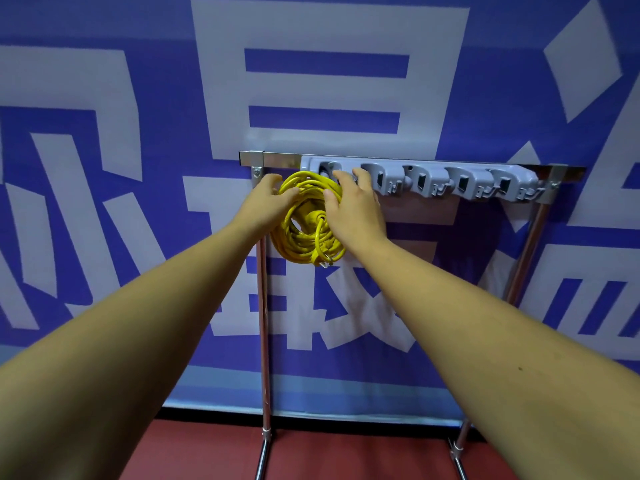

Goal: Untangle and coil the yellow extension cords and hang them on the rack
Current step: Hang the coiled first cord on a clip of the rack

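Note:
A coiled yellow extension cord [304, 233] hangs in front of the leftmost holder of the grey hook strip [433, 181] on the metal rack [263, 306]. Its plug dangles at the coil's lower right. My left hand [268, 199] grips the coil's upper left side, fingers curled over the strands. My right hand [349, 206] holds the coil's upper right side, thumb on the cord and fingers reaching up to the grey strip. The top of the coil is partly hidden behind my fingers.
The grey strip carries several free holders to the right. The rack's chrome posts [526, 251] stand on a red floor [346, 452]. A blue and white printed banner [325, 84] fills the wall behind.

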{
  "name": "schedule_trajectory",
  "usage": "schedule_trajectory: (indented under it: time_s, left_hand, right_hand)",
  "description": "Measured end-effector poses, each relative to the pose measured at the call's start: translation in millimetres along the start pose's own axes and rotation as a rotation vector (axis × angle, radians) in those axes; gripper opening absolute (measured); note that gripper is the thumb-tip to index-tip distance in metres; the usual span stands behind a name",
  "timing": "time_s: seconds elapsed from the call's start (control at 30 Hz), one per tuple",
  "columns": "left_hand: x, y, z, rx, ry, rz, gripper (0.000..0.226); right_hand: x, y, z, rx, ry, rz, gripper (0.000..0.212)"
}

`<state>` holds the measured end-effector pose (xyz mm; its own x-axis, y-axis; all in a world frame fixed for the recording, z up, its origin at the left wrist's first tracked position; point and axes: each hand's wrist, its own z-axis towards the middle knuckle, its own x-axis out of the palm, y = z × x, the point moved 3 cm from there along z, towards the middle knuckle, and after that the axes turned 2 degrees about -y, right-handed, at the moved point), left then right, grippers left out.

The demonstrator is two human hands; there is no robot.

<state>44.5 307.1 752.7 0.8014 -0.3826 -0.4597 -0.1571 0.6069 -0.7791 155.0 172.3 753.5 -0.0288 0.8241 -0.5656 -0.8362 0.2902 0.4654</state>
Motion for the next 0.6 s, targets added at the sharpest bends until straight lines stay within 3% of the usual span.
schedule_trajectory:
  time_s: [0.17, 0.33, 0.6]
  left_hand:
    - [-3, -9, -19, -0.016, -0.026, 0.016, 0.054]
    - [-4, -18, -61, -0.014, -0.114, 0.098, 0.048]
    - [43, -19, -156, -0.053, 0.099, 0.215, 0.039]
  right_hand:
    - [-14, -14, -13, 0.047, 0.009, 0.027, 0.045]
    - [-32, -34, -52, 0.170, 0.123, 0.012, 0.052]
    - [-86, -98, -159, 0.346, 0.240, -0.113, 0.052]
